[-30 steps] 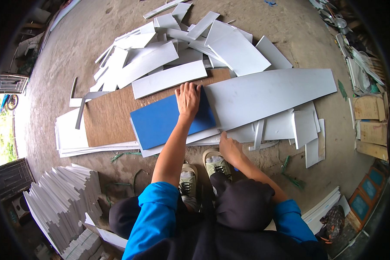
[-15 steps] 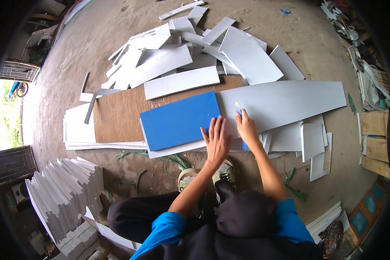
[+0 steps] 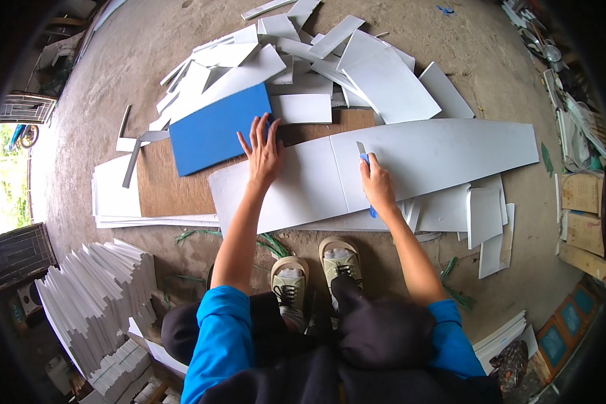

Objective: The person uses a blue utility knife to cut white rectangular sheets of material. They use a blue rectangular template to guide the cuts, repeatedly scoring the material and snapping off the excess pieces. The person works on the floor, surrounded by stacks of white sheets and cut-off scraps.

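A blue rectangular board point(image 3: 217, 131) lies aslant over a brown wooden board point(image 3: 161, 185) and the edge of the scrap heap. On its lower right corner rests my left hand point(image 3: 265, 158), fingers spread. My right hand point(image 3: 378, 185) is closed round a blue-handled utility knife point(image 3: 364, 157), its blade pointing away from me. Beneath the knife is a long white board point(image 3: 444, 151) with a tapering right end. A thin straight line crosses this board between my hands, left of the blade.
White offcuts point(image 3: 384, 74) are heaped beyond the boards. More white pieces point(image 3: 485, 219) lie at the right. A stack of white strips point(image 3: 97, 296) stands at lower left. Green twine point(image 3: 273, 246) lies near my shoes point(image 3: 289, 289). Cardboard boxes point(image 3: 581, 192) line the right side.
The blue board has moved left and away from me with my left hand, uncovering the white board's left part and the line across it. My right hand still holds the knife, slightly lower left.
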A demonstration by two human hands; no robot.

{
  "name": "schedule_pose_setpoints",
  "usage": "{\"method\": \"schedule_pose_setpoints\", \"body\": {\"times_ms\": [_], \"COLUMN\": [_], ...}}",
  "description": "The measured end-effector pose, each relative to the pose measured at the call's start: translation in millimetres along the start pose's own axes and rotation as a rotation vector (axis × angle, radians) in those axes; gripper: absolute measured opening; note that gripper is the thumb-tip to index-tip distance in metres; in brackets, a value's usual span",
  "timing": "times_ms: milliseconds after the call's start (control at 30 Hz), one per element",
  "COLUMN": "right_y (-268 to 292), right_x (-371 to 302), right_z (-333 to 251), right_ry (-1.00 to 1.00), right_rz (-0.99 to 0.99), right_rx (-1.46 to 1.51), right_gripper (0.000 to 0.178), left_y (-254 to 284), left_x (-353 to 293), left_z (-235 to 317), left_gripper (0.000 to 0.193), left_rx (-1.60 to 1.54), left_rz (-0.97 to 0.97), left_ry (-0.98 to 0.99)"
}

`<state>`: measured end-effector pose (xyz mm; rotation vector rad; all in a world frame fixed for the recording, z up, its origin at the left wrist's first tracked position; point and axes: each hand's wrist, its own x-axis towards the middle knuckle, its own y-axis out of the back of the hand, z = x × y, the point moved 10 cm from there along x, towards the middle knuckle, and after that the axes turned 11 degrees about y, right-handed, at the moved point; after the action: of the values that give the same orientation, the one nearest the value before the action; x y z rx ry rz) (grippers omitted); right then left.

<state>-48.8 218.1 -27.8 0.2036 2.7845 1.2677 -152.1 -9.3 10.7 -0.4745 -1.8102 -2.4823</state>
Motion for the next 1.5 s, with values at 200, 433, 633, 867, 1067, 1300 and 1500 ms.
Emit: {"method": "schedule_pose_setpoints", "body": {"times_ms": [200,433,633,867,1067,1300,1500], "right_y": [-5,12,87,180,201,175,133], "right_x": [-4,-20,-51,-76,-90,-94,-97], "right_z": [9,12,-32,-75,-94,-74,-69], "right_ry": [-0.134,-0.287,-0.265,0.071,0.182,0.082,0.115], "right_rz": [-0.064,-0.018,0.033,0.058,0.052,0.222,0.247], "right_rx": [0.189,0.86,0.982,0.981,0.877,0.521,0.337], "right_gripper": [0.025,0.021,0.045,0.073,0.065,0.02,0.025], "left_y": [-23,-54,14,134,177,145,113], "left_x": [-6,-21,5,17,13,-14,-33], "left_z": [53,71,99,167,174,172,165], "left_gripper": [0.042,0.073,0.083,0.063,0.059,0.05,0.047], "left_rx": [-0.112,-0.172,-0.273,-0.33,-0.233,0.005,-0.048], "left_rz": [-0.319,-0.851,-0.585,-0.216,-0.015,0.066,0.001], "left_ry": [-0.155,-0.141,-0.166,-0.452,-0.447,-0.528,-0.477]}}
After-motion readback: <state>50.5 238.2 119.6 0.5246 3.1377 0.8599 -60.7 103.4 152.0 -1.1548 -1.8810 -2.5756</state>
